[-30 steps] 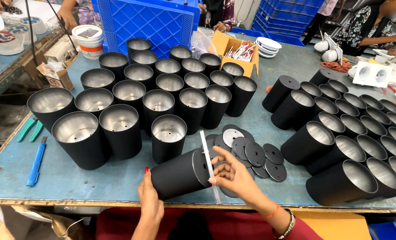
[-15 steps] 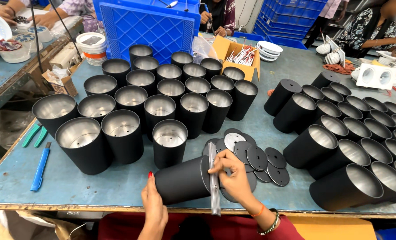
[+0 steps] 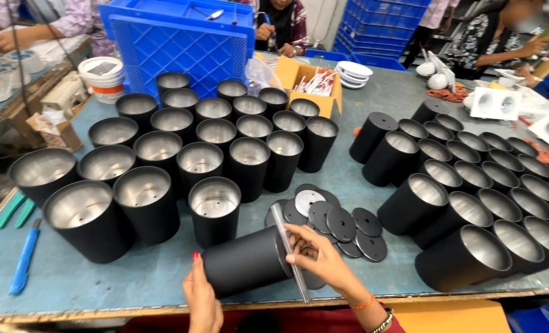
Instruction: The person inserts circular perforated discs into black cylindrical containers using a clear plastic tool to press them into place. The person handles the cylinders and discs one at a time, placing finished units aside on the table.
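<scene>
Left hand [image 3: 202, 295] cups the black cylinder [image 3: 245, 264], which lies on its side at the near table [image 3: 133, 280] edge, long axis left-right. Right hand [image 3: 319, 258] presses a metal rod [image 3: 289, 251] across its right-facing end; black discs [image 3: 342, 225] just beyond.

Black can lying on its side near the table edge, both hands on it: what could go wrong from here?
1. The black can lies on its side close to the table edge; if the left hand lets go, it might roll off.
2. The thin metal rod in the right hand could slip and scratch the can's finish.
3. A sweeping right wrist may scatter the loose black discs nearby.
</scene>
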